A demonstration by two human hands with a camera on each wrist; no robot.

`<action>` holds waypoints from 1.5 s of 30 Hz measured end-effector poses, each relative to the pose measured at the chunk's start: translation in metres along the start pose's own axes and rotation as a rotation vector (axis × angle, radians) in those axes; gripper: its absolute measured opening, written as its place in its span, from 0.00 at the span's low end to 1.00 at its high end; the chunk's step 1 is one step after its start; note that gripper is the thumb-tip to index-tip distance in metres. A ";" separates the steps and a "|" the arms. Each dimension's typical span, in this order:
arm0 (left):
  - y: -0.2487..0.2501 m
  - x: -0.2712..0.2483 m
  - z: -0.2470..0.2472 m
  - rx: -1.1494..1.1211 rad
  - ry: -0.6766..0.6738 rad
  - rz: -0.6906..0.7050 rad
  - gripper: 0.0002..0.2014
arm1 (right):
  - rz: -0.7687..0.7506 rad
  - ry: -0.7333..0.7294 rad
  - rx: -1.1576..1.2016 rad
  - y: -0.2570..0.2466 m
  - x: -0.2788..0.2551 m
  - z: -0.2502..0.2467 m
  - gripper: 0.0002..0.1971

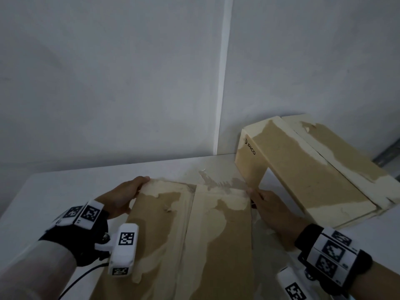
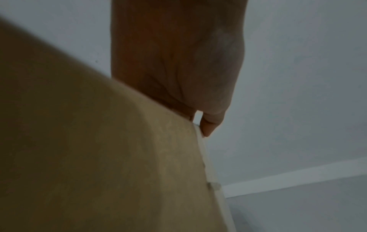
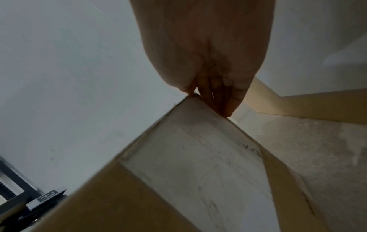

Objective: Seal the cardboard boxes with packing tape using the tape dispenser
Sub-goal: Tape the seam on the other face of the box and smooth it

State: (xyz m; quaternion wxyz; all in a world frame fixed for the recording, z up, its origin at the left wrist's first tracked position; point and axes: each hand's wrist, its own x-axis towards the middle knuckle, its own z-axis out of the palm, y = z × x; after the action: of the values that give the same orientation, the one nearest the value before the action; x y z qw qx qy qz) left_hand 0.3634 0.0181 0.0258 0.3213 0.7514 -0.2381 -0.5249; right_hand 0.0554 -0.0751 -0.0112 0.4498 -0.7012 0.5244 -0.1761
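A brown cardboard box [image 1: 194, 234] with pale torn-tape patches and a closed centre seam lies on the white table in front of me. My left hand [image 1: 127, 195] grips its far left corner, fingers curled round the edge. In the left wrist view the left hand [image 2: 174, 62] lies against the box [image 2: 99, 157], with one fingertip on its rim. My right hand [image 1: 270, 204] holds the far right corner. In the right wrist view the right hand [image 3: 208, 47] has its thumb on one side of the box [image 3: 178, 172] corner and its fingers on the other. No tape dispenser shows in any view.
A second cardboard box [image 1: 303, 169] marked PICO lies tilted at the back right against the wall, just beyond my right hand. The white table [image 1: 54, 191] carries tape residue between the boxes. A white wall stands close behind the table.
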 end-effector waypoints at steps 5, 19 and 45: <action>-0.002 -0.001 -0.001 -0.039 -0.043 -0.074 0.24 | 0.086 -0.098 0.029 0.000 -0.002 0.001 0.66; -0.007 -0.044 -0.031 0.253 -0.012 -0.107 0.28 | -0.082 -0.040 0.076 -0.019 -0.013 -0.013 0.17; -0.060 -0.114 0.020 0.381 0.157 0.079 0.24 | -0.305 -0.238 -0.287 -0.036 -0.019 0.000 0.25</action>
State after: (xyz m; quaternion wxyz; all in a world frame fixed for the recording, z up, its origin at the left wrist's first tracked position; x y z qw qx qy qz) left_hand 0.3080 0.1332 0.0493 0.2113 0.8272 -0.3366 -0.3973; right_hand 0.0688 -0.0560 0.0222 0.3724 -0.8449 0.3753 -0.0815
